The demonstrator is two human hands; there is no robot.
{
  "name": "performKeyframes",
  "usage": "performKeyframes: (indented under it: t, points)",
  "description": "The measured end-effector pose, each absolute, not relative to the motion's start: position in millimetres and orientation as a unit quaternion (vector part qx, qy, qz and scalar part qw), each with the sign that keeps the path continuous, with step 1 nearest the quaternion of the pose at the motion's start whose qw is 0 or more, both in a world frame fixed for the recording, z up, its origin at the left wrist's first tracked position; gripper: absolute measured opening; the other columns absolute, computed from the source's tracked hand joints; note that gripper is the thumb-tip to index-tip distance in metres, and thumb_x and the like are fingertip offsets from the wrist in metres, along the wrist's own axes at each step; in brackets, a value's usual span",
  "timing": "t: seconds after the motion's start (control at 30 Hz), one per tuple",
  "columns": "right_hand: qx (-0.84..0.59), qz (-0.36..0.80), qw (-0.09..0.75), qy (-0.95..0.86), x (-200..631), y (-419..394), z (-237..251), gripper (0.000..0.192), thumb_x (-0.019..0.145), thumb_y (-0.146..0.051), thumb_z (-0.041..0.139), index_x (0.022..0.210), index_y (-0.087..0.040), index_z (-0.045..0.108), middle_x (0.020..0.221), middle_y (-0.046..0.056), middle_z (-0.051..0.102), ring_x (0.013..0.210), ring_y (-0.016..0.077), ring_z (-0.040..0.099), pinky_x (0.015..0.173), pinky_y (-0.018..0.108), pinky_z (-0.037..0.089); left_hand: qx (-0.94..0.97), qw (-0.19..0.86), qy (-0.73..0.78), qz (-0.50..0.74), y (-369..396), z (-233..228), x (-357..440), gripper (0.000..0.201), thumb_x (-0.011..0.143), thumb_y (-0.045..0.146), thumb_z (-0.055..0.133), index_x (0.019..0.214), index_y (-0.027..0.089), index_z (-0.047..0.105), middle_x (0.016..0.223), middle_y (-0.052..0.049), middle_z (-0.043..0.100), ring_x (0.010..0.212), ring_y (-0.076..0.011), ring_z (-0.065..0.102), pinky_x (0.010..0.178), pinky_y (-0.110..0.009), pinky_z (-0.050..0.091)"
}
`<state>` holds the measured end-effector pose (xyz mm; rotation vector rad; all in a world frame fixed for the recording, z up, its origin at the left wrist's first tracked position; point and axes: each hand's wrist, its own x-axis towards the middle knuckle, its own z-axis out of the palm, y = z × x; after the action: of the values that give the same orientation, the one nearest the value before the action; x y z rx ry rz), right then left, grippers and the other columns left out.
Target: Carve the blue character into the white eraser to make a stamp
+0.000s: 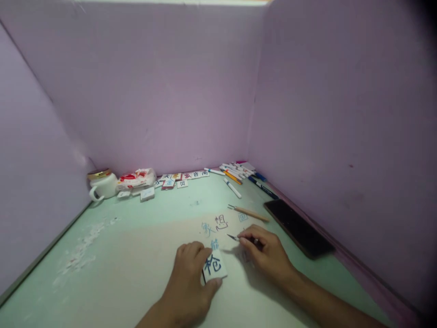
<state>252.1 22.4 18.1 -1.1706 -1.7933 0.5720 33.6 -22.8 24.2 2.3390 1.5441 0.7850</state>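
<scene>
My left hand point(191, 278) grips the left side of a small white tile point(218, 269) that bears a dark blue Chinese character. The tile rests on the table, thumb at its near edge and fingers at its far edge. To its right, my right hand point(264, 253) is closed around a craft knife point(233, 237), its pointed blade aimed left and held apart from the tile. Beyond the hands, characters are written on the tabletop in blue and dark ink. A wooden-handled tool point(251, 213) with a forked metal tip lies past my right hand.
A black phone point(298, 228) lies at right. Several markers point(235, 173) are heaped in the back corner, with one marker point(232, 188) apart. Along the back stand a lidded white mug point(105, 184), a red-and-white packet point(138, 178) and character tiles point(182, 183). White shavings point(87, 243) litter the left side.
</scene>
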Motion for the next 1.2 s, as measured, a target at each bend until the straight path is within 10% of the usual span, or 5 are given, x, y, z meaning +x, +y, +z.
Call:
performKeyframes:
  t: [0.47, 0.83, 1.2]
  points:
    - [-0.401, 0.217, 0.444, -0.772, 252.3, 10.3, 21.7, 0.012, 0.086, -0.019, 0.055, 0.082, -0.018, 0.067, 0.074, 0.004, 0.064, 0.067, 0.0161, 0.06, 0.057, 0.027, 0.046, 0.803, 0.123, 0.526, 0.25, -22.5, 27.4, 36.6, 0.037, 0.068, 0.025, 0.07, 0.103, 0.017, 0.063, 0.101, -0.01, 0.061, 0.097, -0.0288, 0.055, 0.087, -0.051, 0.047]
    - [-0.404, 0.391, 0.476, -0.676, 256.7, 1.1, 30.5, 0.015, 0.088, -0.017, 0.051, 0.075, -0.023, 0.057, 0.081, 0.001, 0.063, 0.084, 0.0156, 0.062, 0.072, 0.025, 0.051, 0.816, 0.108, 0.484, 0.298, -23.9, 26.2, 34.6, 0.037, 0.07, 0.019, 0.066, 0.106, 0.013, 0.059, 0.102, -0.013, 0.058, 0.094, -0.0277, 0.054, 0.082, -0.049, 0.047]
    - [-0.422, 0.569, 0.489, -0.509, 257.9, 10.2, 24.8, 0.025, 0.078, -0.039, 0.071, 0.099, -0.025, 0.071, 0.085, 0.008, 0.07, 0.063, 0.0158, 0.065, 0.055, 0.028, 0.056, 0.814, 0.125, 0.487, 0.293, -22.1, 23.0, 34.2, 0.038, 0.072, 0.022, 0.064, 0.109, 0.016, 0.057, 0.105, -0.013, 0.057, 0.096, -0.0283, 0.054, 0.083, -0.048, 0.047]
